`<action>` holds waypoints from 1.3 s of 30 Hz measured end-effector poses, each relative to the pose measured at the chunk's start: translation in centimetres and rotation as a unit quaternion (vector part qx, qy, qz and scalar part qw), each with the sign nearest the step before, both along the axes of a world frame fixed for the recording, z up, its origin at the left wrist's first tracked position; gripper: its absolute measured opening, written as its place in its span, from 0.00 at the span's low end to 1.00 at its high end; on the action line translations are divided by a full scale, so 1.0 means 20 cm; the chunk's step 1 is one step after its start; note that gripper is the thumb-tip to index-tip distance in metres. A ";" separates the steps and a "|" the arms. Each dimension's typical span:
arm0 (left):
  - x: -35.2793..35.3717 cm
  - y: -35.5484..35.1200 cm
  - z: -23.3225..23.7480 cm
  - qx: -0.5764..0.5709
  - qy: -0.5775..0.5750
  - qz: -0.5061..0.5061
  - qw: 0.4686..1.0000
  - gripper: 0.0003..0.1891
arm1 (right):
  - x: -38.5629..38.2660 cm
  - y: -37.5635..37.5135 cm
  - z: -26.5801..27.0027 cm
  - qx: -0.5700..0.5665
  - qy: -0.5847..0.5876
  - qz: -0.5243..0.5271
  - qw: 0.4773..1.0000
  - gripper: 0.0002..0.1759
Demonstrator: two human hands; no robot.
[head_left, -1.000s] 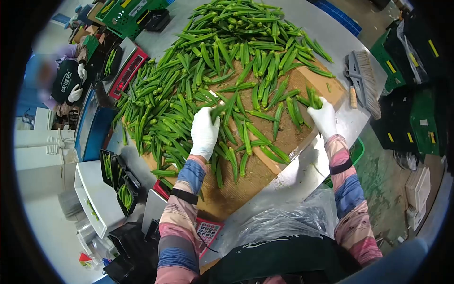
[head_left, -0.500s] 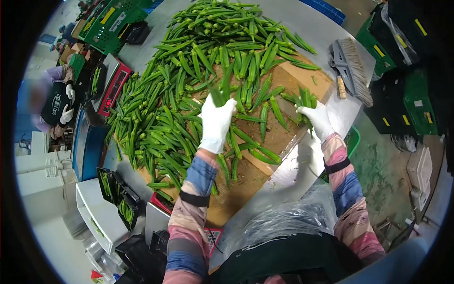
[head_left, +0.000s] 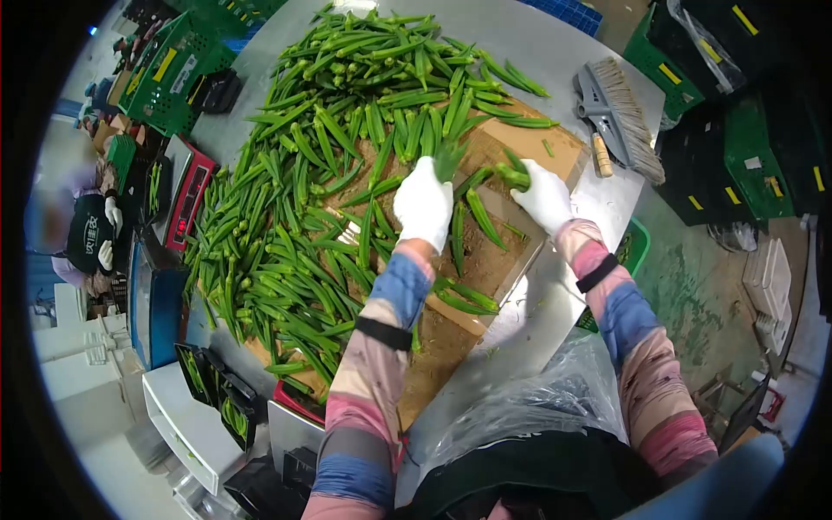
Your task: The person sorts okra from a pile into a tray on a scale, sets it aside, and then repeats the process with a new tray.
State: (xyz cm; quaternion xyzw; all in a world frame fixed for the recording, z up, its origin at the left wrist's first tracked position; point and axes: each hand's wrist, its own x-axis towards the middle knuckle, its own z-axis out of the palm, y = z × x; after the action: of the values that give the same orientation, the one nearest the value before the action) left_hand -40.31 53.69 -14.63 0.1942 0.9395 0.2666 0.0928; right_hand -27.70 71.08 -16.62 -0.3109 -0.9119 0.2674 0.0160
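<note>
A large heap of green okra (head_left: 286,251) covers cardboard (head_left: 446,351) on a metal table. My left hand (head_left: 424,204), in a white glove, is closed around okra whose blurred tips show above its fingers. To its right, my gloved right hand (head_left: 543,198) grips several okra pods, their ends pointing up and left. Between and below the hands, loose pods lie on the brown cardboard, one of them (head_left: 484,219) slanting near my right hand.
A grey brush (head_left: 617,117) with a wooden handle lies at the table's right edge. Red scales (head_left: 189,204) and green crates (head_left: 173,76) stand left. A co-worker (head_left: 88,230) with white gloves is at far left. Clear plastic (head_left: 529,399) hangs at the front edge.
My left hand has moved right, toward my right hand, which has shifted slightly left. Both still hold okra. The whole view has shifted a little.
</note>
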 end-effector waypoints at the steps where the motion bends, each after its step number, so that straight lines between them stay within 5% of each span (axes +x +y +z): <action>1: 0.00 -0.03 0.03 0.062 -0.014 0.010 0.998 0.16 | 0.04 0.04 0.04 -0.049 0.080 -0.015 0.995 0.31; 4: 0.11 -0.07 0.12 0.318 -0.092 -0.010 0.944 0.18 | 0.23 0.22 0.20 -0.249 0.156 -0.094 0.951 0.26; 6: 0.31 0.00 0.24 0.356 -0.183 -0.035 0.916 0.21 | 0.37 0.36 0.29 -0.392 0.199 -0.144 0.887 0.18; 8: 0.49 0.08 0.29 0.249 -0.219 -0.154 0.931 0.20 | 0.48 0.44 0.44 -0.422 0.268 -0.163 0.851 0.17; 10: 0.64 0.09 0.30 0.260 -0.204 -0.220 0.918 0.19 | 0.55 0.47 0.55 -0.419 0.319 -0.197 0.827 0.16; 14: 0.47 -0.05 0.28 0.074 -0.032 -0.100 0.992 0.16 | 0.63 0.52 0.54 -0.364 0.241 -0.162 0.885 0.18; 18: 0.11 -0.27 0.11 0.176 -0.091 0.056 0.979 0.14 | 0.46 0.30 0.31 -0.363 0.152 -0.114 0.912 0.23; 20: 0.05 -0.32 0.14 0.142 -0.080 0.070 0.984 0.13 | 0.30 0.10 0.36 -0.195 0.032 -0.041 0.980 0.27; 21: 0.05 -0.32 0.16 0.103 -0.080 0.061 0.990 0.14 | 0.25 0.04 0.08 -0.236 0.189 -0.019 0.953 0.29; 26: 0.16 -0.36 0.07 -0.156 0.072 -0.165 0.971 0.19 | -0.02 -0.34 -0.01 -0.076 0.001 0.032 0.997 0.39; 31: 0.15 -0.39 0.08 -0.107 0.108 -0.181 0.972 0.20 | -0.03 -0.27 0.01 -0.092 -0.050 0.048 0.993 0.40; 33: 0.12 -0.42 0.08 0.121 -0.075 -0.081 0.986 0.17 | 0.00 -0.18 0.08 -0.095 0.001 0.044 0.995 0.40; 35: 0.09 -0.45 0.14 0.295 -0.300 0.004 0.907 0.15 | -0.01 -0.12 0.13 -0.093 0.038 0.049 0.994 0.39; 39: 0.11 -0.45 0.24 0.412 -0.515 0.052 0.750 0.17 | -0.17 -0.11 0.05 0.008 0.121 0.143 0.982 0.37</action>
State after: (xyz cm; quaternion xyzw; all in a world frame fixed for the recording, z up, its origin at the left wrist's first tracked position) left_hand -38.05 44.78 -9.85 -0.0025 0.5574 0.6915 0.4595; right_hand -31.13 68.88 -15.52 -0.1421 -0.9404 0.2956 0.0899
